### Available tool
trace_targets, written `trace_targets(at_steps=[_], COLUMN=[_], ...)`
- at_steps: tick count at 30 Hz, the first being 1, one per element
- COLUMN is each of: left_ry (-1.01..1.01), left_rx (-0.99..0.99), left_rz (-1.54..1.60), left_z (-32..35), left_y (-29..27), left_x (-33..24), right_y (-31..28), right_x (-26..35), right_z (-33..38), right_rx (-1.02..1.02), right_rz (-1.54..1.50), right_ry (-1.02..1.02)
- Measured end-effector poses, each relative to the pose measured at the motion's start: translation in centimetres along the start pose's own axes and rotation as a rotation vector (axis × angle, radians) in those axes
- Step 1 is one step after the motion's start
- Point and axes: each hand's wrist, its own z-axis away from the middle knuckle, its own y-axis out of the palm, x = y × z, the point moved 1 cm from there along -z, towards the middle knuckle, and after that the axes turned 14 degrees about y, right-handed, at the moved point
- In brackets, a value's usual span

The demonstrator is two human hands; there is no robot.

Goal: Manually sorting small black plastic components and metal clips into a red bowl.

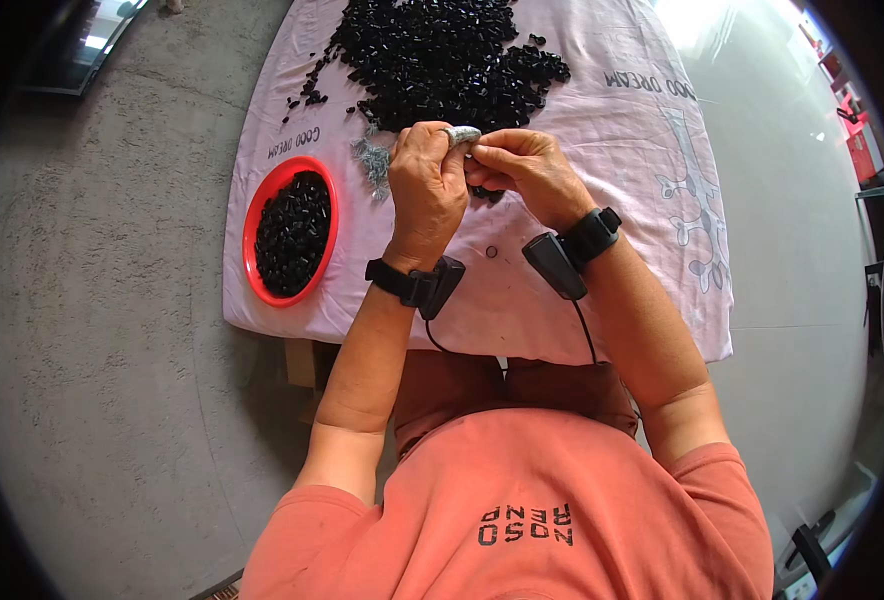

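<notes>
My left hand and my right hand meet fingertip to fingertip above the cloth, just at the near edge of a big pile of small shiny black pieces. Both are closed in a pinch; whatever sits between the fingertips is too small and too covered to name. A grey wrap shows at the left hand's fingers, near the right fingertips. Left of my left hand lies a tuft of grey-green scraps. A few black pieces rest below my right fingers.
A red oval bowl filled with black pieces stands at the left on the pink printed cloth. One small dark ring lies between my forearms. Each wrist carries a strapped black device with a cable.
</notes>
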Motion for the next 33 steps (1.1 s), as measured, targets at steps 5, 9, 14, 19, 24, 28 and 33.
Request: trace_targets(at_steps=[5,9,14,19,24,28,33], left_ry=[0.030,-0.002,-0.159,-0.300,-0.311,-0.267,-0.281], left_rx=[-0.004,0.025,0.012,0.127,0.211,0.286,0.305], left_rz=[0.021,0.118,0.253,0.079,0.066,-0.024,-0.047], left_z=[0.0,-0.1,-0.1,2.0,3.9,3.7,3.1], left_y=[0.5,0.2,-0.5,-1.6,-0.6,0.5,1.1], left_x=[-0.3,-0.6,-0.6,2.6,3.2,3.4,3.5], right_y=[-0.8,-0.8,-0.9,-1.1,-1.6,-1.6,-1.3], right_x=[0.0,-0.2,-0.2,0.1,-0.1,-0.2,-0.1], right_z=[-0.1,-0.2,-0.3,-0.4,-0.8,-0.9,-0.7], right_rx=[0.032,0.042,0.085,-0.030,-0.094,-0.098,-0.107], right_rz=[-0.022,-0.010,-0.087,-0.068,-0.117,-0.130,-0.062], right_ry=[0.007,0.011,-0.012,-0.012,-0.051,-0.065,-0.073])
